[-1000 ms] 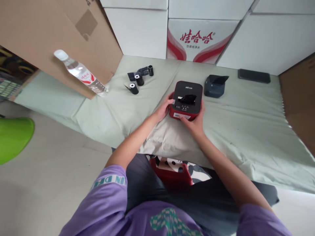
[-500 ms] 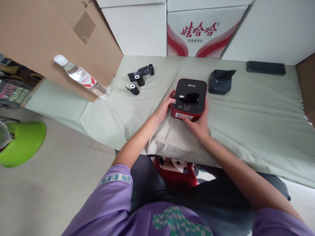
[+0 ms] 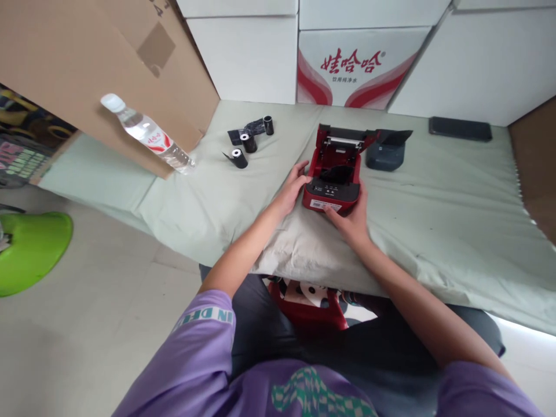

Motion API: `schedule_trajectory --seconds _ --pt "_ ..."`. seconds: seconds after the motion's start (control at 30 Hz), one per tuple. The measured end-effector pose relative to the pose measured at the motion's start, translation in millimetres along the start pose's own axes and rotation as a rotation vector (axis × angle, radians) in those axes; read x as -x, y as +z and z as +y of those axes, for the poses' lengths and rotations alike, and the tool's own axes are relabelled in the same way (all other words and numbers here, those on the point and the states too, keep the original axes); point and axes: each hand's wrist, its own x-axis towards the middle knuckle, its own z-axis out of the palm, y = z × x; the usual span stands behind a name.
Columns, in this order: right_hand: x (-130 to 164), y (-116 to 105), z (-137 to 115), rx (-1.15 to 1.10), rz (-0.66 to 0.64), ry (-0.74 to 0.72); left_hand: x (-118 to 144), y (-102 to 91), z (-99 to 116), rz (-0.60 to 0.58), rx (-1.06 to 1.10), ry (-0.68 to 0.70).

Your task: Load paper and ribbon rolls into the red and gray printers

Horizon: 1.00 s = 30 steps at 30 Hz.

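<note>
A red and black label printer (image 3: 332,196) stands on the cloth-covered table, its lid tilted up at the back. Black roll material (image 3: 336,174) lies inside the red cavity. My left hand (image 3: 294,188) holds the printer's left side, thumb at the front corner. Around the right front corner wraps my right hand (image 3: 351,219), its thumb on the front face by the white label. Just right of the printer sits a smaller dark device (image 3: 386,155) with a black strip sticking out of its top.
Small black rolls (image 3: 248,142) lie left of the printer, one with a strip unrolled. A water bottle (image 3: 152,138) stands by a cardboard box (image 3: 130,63). White cartons (image 3: 362,69) line the back. A flat black object (image 3: 460,128) rests at the back right.
The printer's lid has swung up and back, so the inside now shows. Both hands stay on the printer's sides, with the left thumb slightly shifted. The view has moved slightly.
</note>
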Motion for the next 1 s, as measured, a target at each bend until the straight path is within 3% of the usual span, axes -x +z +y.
schedule_trajectory --seconds 0.33,0.73,1.0 --pt "1 -3 2 0.007 -0.01 0.012 9 4.2 4 -0.047 -0.099 0.045" --pt "-3 -5 -1 -0.03 -0.045 0.013 8 11.3 -4 0.005 -0.076 0.17" --pt "-4 0 -10 0.008 -0.026 0.01 11 14.4 4 0.028 -0.037 0.079"
